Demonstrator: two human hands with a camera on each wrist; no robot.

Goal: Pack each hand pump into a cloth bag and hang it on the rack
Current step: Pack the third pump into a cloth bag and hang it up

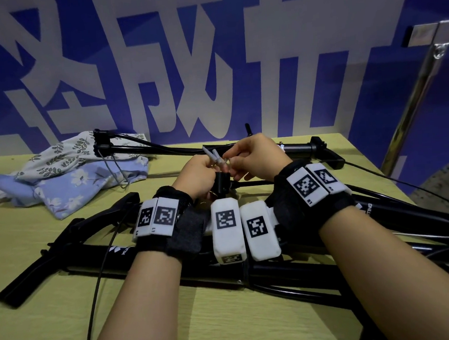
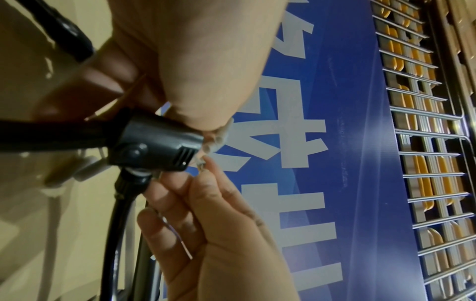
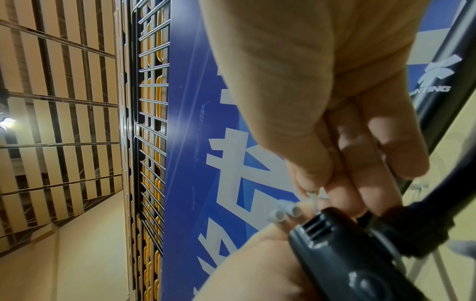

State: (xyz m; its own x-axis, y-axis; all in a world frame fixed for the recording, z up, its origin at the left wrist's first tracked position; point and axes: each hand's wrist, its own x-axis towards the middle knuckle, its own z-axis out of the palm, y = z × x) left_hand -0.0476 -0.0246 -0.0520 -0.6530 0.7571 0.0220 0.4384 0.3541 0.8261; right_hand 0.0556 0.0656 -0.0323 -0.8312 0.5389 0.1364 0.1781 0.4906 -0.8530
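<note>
Over the table's middle, my left hand (image 1: 204,168) grips the black pump head (image 1: 223,183) on its hose, thumb pressed against two grey adapter tips (image 1: 213,154) sticking up from it. My right hand (image 1: 233,166) pinches a thin tie (image 3: 314,195) right beside those tips. The left wrist view shows the pump head (image 2: 154,142), the tips (image 2: 219,138) and the right hand's fingers (image 2: 206,193) below. Several black hand pumps (image 1: 118,257) lie under my wrists. A white leafy cloth bag (image 1: 65,154) and a blue flowered one (image 1: 68,188) lie at the back left.
Another pump (image 1: 126,147) pokes out of the white bag's mouth, and one more (image 1: 309,148) lies at the back right. A metal rack frame (image 1: 412,98) stands right of the table (image 1: 41,302). A wire grid (image 2: 425,142) hangs on the blue wall.
</note>
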